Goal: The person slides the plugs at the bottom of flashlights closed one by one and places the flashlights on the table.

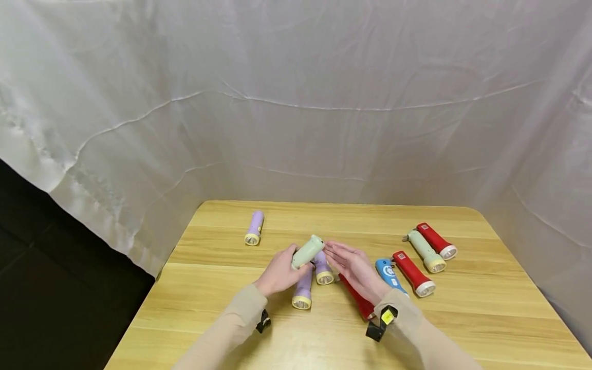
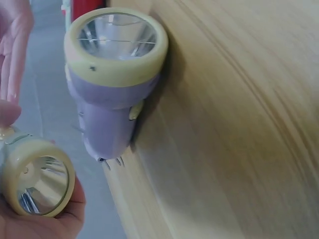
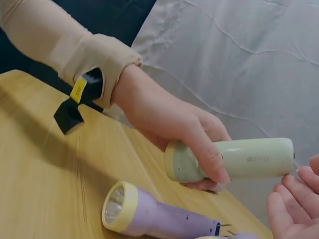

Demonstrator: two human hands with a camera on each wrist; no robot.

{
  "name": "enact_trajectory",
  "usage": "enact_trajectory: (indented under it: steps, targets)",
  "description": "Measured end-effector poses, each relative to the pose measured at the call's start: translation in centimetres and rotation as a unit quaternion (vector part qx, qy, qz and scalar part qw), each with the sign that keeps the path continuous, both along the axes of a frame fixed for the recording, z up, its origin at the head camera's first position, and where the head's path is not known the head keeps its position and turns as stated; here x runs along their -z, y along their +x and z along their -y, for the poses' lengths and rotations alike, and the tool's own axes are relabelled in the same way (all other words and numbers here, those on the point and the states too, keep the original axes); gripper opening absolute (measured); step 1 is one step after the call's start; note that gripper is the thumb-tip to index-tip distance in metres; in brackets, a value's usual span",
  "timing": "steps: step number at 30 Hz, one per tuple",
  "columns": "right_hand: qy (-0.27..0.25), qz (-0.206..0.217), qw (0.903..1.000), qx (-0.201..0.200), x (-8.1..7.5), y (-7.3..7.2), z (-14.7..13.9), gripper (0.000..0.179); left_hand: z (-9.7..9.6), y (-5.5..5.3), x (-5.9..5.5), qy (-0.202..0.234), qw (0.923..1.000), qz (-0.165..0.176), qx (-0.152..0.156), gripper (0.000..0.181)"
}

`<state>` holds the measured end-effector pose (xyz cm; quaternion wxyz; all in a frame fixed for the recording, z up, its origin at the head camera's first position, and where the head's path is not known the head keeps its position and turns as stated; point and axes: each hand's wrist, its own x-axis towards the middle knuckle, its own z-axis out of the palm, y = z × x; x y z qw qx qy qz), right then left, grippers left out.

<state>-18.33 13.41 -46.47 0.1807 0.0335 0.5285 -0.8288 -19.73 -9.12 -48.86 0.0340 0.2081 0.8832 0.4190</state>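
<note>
My left hand [image 1: 279, 272] grips a pale green flashlight [image 1: 309, 252] by its head end, thumb along the body. In the left wrist view, the lens [image 2: 45, 181] of that flashlight faces the camera. My right hand [image 1: 358, 270] is held with fingers extended at its tail end; whether they touch it I cannot tell. Below the hands, two purple flashlights with cream rims lie on the table, one nearer [image 1: 302, 292] and one farther [image 1: 324, 276]. In the right wrist view, metal prongs stick out of one purple flashlight's tail [image 3: 174, 219]. A red flashlight [image 1: 356, 298] is partly hidden under my right hand.
Right of my right hand lie a blue flashlight [image 1: 388, 272], a red one [image 1: 413, 275], another pale green one [image 1: 425, 251] and another red one [image 1: 435, 240]. A third purple flashlight [image 1: 255, 227] lies at the back left. Pale curtains [image 1: 324, 144] hang behind the wooden table [image 1: 208, 308].
</note>
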Motion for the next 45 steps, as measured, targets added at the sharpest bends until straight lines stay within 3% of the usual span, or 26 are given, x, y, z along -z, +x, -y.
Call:
enact_trajectory:
  steps: [10, 19, 28, 35, 41, 45]
  targets:
    - [0.04, -0.009, 0.9989, -0.024, 0.3, 0.3, -1.1, 0.052, 0.8, -0.5, -0.3, 0.044, 0.9961, 0.074, -0.021, 0.055]
    - [0.055, -0.024, 0.9978, -0.03, 0.6, 0.5, -1.8, 0.052, 1.6, -1.4, -1.3, 0.107, 0.9787, 0.168, -0.05, 0.059]
    - [0.06, -0.025, 0.9972, -0.036, 0.7, 0.9, -2.1, 0.05, 2.5, -2.8, -0.4, 0.145, 0.9569, 0.239, -0.077, 0.074]
    - [0.048, -0.022, 0.9975, -0.046, 0.5, 1.0, -1.9, 0.049, 2.8, -3.7, 0.5, 0.118, 0.9612, 0.227, -0.102, 0.076]
    - [0.05, -0.024, 0.9971, -0.052, 0.5, 1.2, -1.8, 0.049, 2.7, -4.5, 1.4, 0.074, 0.9691, 0.186, -0.145, 0.071]
    - [0.048, -0.033, 0.9966, -0.059, 0.5, 1.3, -1.9, 0.048, 2.6, -5.0, 1.9, 0.043, 0.9685, 0.17, -0.177, 0.07]
